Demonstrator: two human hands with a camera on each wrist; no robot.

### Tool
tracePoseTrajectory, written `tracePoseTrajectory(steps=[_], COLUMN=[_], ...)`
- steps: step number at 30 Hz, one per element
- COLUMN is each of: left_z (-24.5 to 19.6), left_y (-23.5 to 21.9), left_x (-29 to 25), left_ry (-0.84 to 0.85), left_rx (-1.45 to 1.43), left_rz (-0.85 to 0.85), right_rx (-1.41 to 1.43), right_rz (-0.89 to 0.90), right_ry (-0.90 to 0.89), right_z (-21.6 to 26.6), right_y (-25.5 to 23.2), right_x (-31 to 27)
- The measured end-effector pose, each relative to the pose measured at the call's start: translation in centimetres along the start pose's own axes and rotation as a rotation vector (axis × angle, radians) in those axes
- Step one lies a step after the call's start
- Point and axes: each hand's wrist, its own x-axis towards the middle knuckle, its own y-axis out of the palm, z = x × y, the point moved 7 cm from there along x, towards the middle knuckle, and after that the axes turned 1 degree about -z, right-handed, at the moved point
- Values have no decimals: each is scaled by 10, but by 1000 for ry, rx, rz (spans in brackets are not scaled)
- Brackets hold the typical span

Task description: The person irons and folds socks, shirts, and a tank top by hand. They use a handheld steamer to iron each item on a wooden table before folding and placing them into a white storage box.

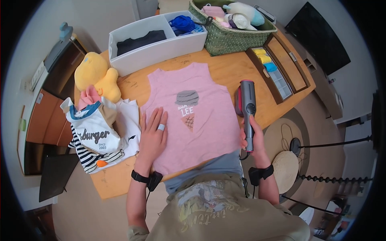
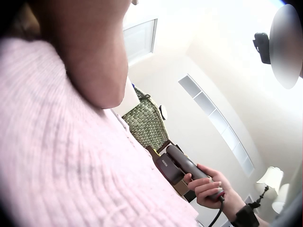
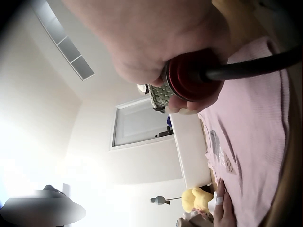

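A pink sleeveless top (image 1: 213,128) with an ice-cream cone print lies spread out at the front of the wooden table. My left hand (image 1: 155,130), a pale band round one finger, rests flat on its left side with straight fingers. To the right of the top, my right hand (image 1: 255,137) grips the handle of a dark grey handheld garment steamer (image 1: 249,96), whose head points away from me. In the right wrist view, a black cord (image 3: 258,68) runs out of the handle's red end (image 3: 189,78), and fingers wrap round the handle.
Folded clothes (image 1: 96,134) and a yellow plush toy (image 1: 91,74) sit at the left. Along the back stand a white divided bin (image 1: 157,54) and a green woven basket (image 1: 237,42) of soft things. An open wooden box (image 1: 277,88) with small coloured rolls lies at the right.
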Motion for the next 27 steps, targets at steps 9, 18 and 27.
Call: tracePoseTrajectory(steps=[9, 18, 27], left_z=[3, 3, 1], left_y=[3, 3, 1], left_x=[-1, -1, 1], left_ry=[-3, -8, -3], left_rx=[-17, -28, -13], left_rz=[7, 11, 9], right_rx=[-201, -257, -219], right_rz=[309, 492, 380], right_ry=[191, 398, 362], right_z=[-24, -71, -59], right_y=[73, 107, 92], right_x=[-58, -90, -78])
